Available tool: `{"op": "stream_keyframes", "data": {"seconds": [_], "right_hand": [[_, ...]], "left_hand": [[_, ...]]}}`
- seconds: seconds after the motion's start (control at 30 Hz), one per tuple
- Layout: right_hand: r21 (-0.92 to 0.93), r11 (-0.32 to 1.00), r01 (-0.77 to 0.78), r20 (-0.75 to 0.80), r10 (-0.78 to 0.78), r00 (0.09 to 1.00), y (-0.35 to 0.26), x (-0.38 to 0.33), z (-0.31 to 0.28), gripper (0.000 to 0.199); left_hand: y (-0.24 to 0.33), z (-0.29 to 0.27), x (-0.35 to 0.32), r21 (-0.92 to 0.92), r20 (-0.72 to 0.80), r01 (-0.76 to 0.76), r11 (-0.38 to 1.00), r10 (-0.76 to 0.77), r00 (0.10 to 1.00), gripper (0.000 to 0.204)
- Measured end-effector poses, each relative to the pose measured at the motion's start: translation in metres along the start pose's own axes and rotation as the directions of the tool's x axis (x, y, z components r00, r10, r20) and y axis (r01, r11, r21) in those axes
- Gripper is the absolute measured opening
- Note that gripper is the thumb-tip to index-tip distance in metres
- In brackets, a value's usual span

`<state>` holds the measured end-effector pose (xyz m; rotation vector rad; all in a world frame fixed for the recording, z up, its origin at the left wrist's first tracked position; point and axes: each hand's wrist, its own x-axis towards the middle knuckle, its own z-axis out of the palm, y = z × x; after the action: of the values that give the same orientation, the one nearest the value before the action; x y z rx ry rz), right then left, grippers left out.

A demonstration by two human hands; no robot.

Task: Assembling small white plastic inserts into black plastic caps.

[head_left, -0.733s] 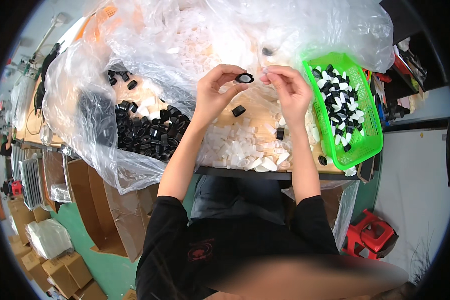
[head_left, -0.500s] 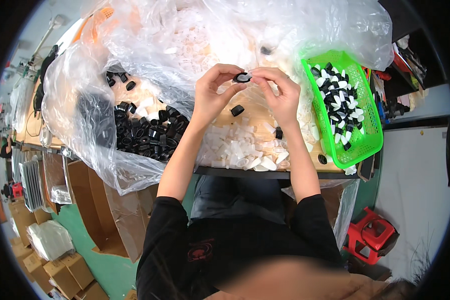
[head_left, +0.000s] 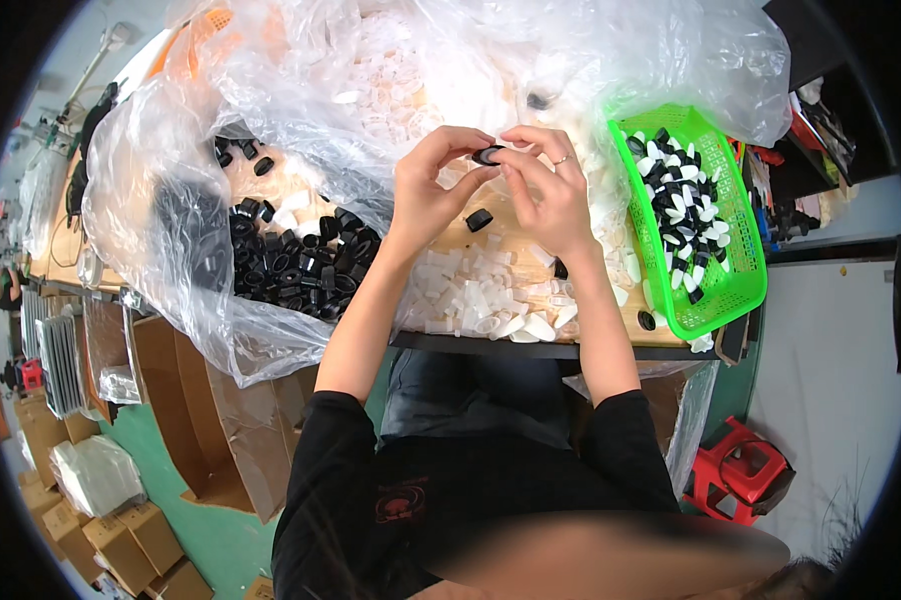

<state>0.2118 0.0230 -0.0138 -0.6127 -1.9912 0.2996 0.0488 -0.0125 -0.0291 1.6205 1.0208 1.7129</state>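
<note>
Above the middle of the table, my left hand pinches a small black oval cap between thumb and fingers. My right hand is closed at the cap's right side, its fingertips pressed onto it; a pale patch shows in the cap's opening. On the wood below lies a loose black cap. A spread of translucent white plastic pieces covers the table near its front edge. To the left, many black caps are heaped on clear plastic.
A green plastic basket at the right holds black-and-white pieces. Clear plastic sheeting drapes over the back and left. An open cardboard box stands below the table's left side; a red stool is on the floor at right.
My right hand has shifted slightly left, and its fingers have moved further over the cap. The white piece that stood out from the cap shows less now. My left hand stays nearly still.
</note>
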Motion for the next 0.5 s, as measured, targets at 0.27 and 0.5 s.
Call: {"op": "stream_keyframes", "data": {"seconds": [0.27, 0.5], "right_hand": [[0.183, 0.952, 0.246, -0.473, -0.134, 0.871, -0.029, 0.005, -0.065, 0.024], [0.095, 0.541, 0.836, -0.483, -0.709, 0.513, -0.169, -0.015, -0.165, 0.038]], "left_hand": [[-0.020, -0.018, 0.007, 0.029, -0.179, 0.037, 0.999, -0.031, 0.983, 0.026], [-0.025, -0.029, 0.002, 0.019, -0.234, 0.046, 0.999, -0.040, 0.971, 0.027]]}}
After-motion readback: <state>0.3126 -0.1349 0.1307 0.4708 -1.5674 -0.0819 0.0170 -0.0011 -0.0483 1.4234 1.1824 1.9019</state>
